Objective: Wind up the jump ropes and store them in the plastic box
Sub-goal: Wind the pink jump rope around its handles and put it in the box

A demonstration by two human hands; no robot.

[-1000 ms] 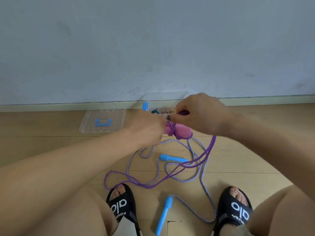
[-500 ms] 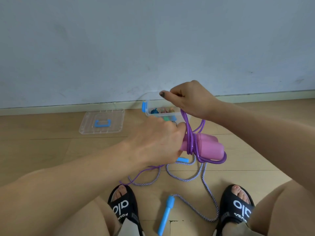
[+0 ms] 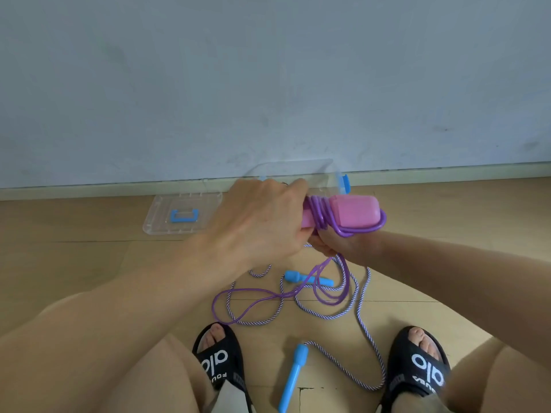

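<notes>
My left hand (image 3: 262,222) grips the pink handles (image 3: 354,211) of a jump rope, held together in front of me. Purple cord (image 3: 320,216) is coiled several times around the handles. My right hand (image 3: 337,242) is under the handles, closed on the purple cord; the loose cord (image 3: 268,296) trails down to the floor. A second jump rope lies on the floor: a striped white-purple cord (image 3: 360,317) with two blue handles (image 3: 293,374) (image 3: 298,277). The clear plastic box (image 3: 328,177) with a blue latch stands by the wall, mostly behind my hands.
The clear lid (image 3: 182,216) with a blue handle lies on the wooden floor left of the box. A grey wall and skirting run along the back. My feet in black sandals (image 3: 219,362) (image 3: 423,368) flank the striped rope.
My right hand went from above the handles to below them, bringing another turn of purple cord round. The handles rose and moved toward the box.
</notes>
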